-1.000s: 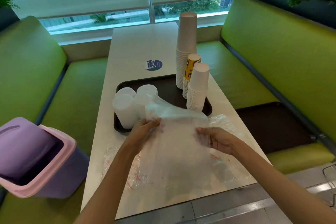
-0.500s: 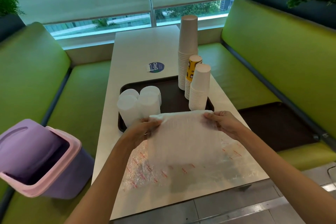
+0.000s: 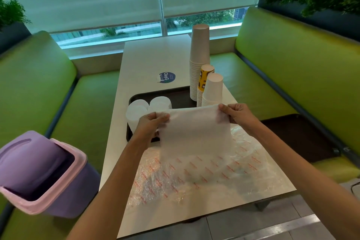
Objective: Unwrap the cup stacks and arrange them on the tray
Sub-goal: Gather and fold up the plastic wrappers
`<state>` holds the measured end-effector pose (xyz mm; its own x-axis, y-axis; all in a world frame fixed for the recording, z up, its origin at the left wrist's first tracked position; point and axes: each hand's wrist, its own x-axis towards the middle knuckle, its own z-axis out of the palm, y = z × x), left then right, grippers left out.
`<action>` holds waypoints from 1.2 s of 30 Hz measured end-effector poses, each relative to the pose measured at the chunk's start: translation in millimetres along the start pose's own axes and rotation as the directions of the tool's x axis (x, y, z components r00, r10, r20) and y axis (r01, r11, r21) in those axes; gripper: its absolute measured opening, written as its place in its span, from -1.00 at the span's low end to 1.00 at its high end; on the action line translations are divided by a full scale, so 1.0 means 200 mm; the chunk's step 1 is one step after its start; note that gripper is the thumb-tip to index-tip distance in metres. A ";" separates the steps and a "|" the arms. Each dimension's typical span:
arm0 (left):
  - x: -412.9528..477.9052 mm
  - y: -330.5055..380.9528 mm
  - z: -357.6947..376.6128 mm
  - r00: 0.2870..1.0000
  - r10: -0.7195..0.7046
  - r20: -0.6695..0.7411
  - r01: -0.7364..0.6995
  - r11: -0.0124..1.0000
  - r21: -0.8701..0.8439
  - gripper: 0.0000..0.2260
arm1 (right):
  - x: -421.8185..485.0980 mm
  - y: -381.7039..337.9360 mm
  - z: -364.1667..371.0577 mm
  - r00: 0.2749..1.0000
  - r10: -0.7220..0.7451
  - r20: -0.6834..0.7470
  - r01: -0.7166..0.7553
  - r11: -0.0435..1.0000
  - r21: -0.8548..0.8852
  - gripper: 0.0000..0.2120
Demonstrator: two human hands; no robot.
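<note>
You've got the wrap sheet (image 3: 194, 132) up off the tabletop (image 3: 152, 58), both hands on its top edge. L hand (image 3: 151, 125) pinches the left corner, fingers (image 3: 163, 118) curled over it; R hand (image 3: 240, 114) pinches the right corner, fingers (image 3: 224, 108) curled the same way. The sheet hangs from that edge, its bottom trailing onto the red-printed bubble wrap (image 3: 194, 179), which lies flat over the near half of the tabletop, close to the near & right edges. Behind the sheet sits the dark tray (image 3: 179, 94), near rim hidden by sheet & L hand. On it: clear cup stacks (image 3: 136, 115) at the left end, just behind your L hand. At the right end, in a row, are the tall paper stack (image 3: 199, 54), yellow stack (image 3: 205, 76) and white stack (image 3: 213, 87), the last nearest your R hand. Open tray floor shows btwn the two groups. Past the tray there's plain tabletop w/ a round blue sticker (image 3: 167, 77). A purple bin (image 3: 39, 171), swing lid tilted, stands beside the tabletop's left edge. A 2nd tray (image 3: 298, 136) lies on the right bench (image 3: 253, 84).
</note>
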<state>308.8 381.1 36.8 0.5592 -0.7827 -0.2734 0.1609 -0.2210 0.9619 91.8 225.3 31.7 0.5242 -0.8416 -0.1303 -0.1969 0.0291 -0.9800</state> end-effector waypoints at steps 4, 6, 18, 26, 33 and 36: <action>0.01 0.02 0.00 0.995 0.094 -0.034 -0.095 0.995 -0.029 -0.95 | 0.01 -0.04 0.01 0.974 -0.170 -0.148 0.158 0.983 -0.088 -0.67; 0.01 0.05 0.00 0.982 0.182 -0.044 -0.183 0.983 -0.026 -0.96 | 0.02 -0.07 0.01 0.943 -0.282 -0.176 0.250 0.951 -0.185 -0.75; 0.06 0.31 -0.09 0.866 0.494 -0.078 -0.498 0.866 -0.045 -0.91 | 0.08 -0.34 0.10 0.887 -0.390 -0.246 0.432 0.890 0.147 -0.68; 0.06 0.38 -0.07 0.836 0.516 -0.186 -0.537 0.838 -0.092 -0.87 | 0.11 -0.39 0.11 0.937 -0.277 -0.212 0.322 0.922 0.217 -0.58; 0.14 0.28 -0.06 0.900 0.366 -0.235 -0.405 0.903 -0.145 -0.87 | 0.06 -0.24 0.13 0.984 0.072 0.163 -0.156 0.795 0.586 -0.42; 0.16 0.20 -0.06 0.925 0.310 -0.220 -0.337 0.936 -0.099 -0.88 | 0.02 -0.11 0.20 0.946 0.154 0.284 -0.284 0.816 0.503 -0.16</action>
<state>342.8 355.0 66.5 0.7461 -0.6643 0.0446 0.0427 0.1146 0.9925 130.6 243.1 46.6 0.7013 -0.6386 -0.3168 0.1075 0.5340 -0.8386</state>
